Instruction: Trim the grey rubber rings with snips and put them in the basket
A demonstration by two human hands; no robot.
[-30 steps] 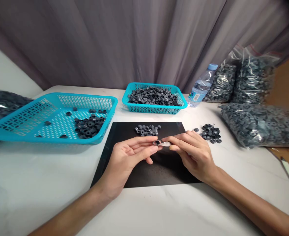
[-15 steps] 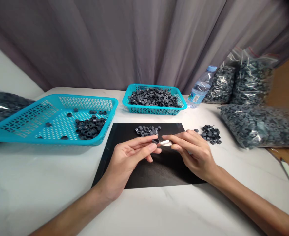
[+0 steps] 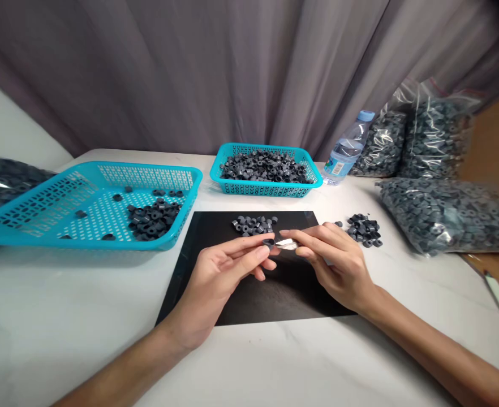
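At the tip of pinched left grip [image 3: 213, 274], dark ring [image 3: 269, 243], right grip [image 3: 338, 263] snug around metal tool [image 3: 287, 244]

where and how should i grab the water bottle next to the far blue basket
Probably around the upper body of the water bottle, just above the label, coming from the near side. Its tall, round shape suits a wraparound grip; the far blue basket sits close on its left and the filled bags crowd its right, while nothing blocks its front.

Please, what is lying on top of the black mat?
Dark grey rings lie on the black mat, toward its far edge; whatever the left hand and right hand cover cannot be seen.
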